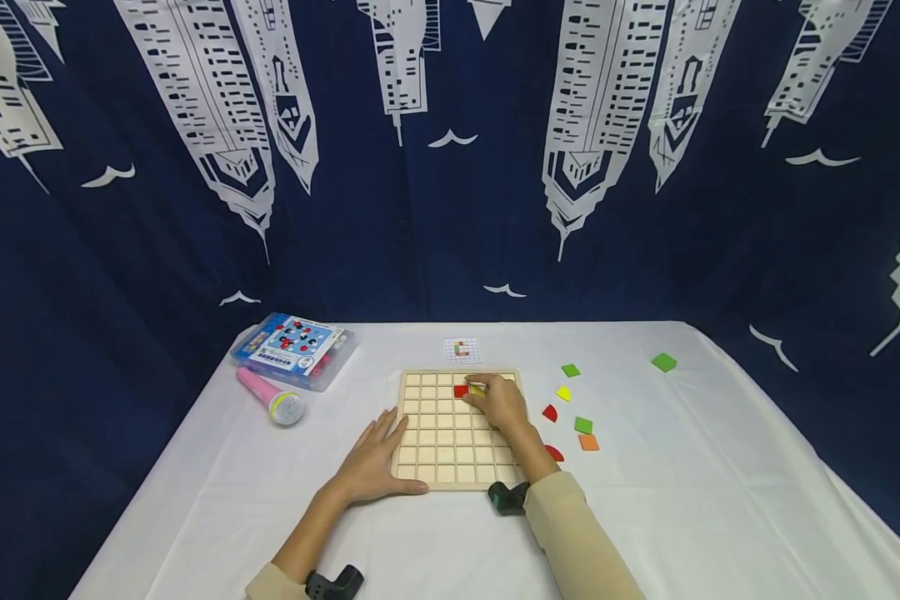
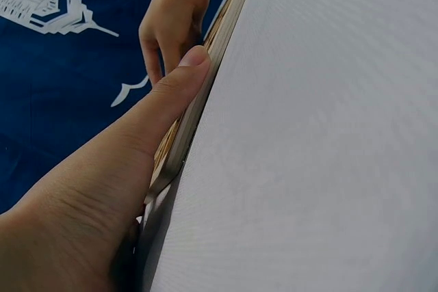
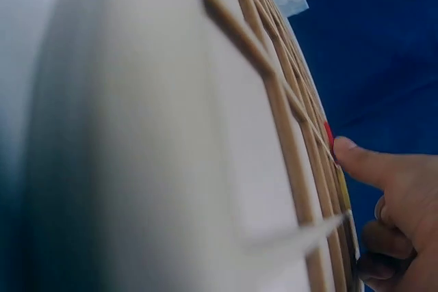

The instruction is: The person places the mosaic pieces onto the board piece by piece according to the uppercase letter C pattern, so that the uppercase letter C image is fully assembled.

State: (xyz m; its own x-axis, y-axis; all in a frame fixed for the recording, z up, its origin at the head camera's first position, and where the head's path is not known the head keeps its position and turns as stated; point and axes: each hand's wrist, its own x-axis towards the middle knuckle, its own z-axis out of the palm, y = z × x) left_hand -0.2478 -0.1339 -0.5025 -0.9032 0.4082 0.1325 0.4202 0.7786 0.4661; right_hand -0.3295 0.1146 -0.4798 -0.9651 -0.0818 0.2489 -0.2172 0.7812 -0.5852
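A wooden grid board (image 1: 446, 436) lies flat on the white table. Spread along its left edge is my left hand (image 1: 371, 462), the thumb lying at the front edge; the left wrist view shows this thumb (image 2: 174, 87) against the board's side. My right hand (image 1: 501, 402) is over the upper part of the grid. Its thumb and forefinger pinch a yellow tile (image 1: 477, 390), which sits low in a cell and is partly covered by the fingers. Beside it, a red tile (image 1: 461, 391) lies in a cell. In the right wrist view the thumb (image 3: 363, 160) is right at the red piece.
A small pattern card (image 1: 461, 351) lies beyond the board. Loose tiles are scattered to the right, among them a green one (image 1: 583, 425), an orange one (image 1: 588, 442) and a yellow one (image 1: 563, 393). At the left are a plastic case (image 1: 294, 350) and a pink microphone (image 1: 270, 397).
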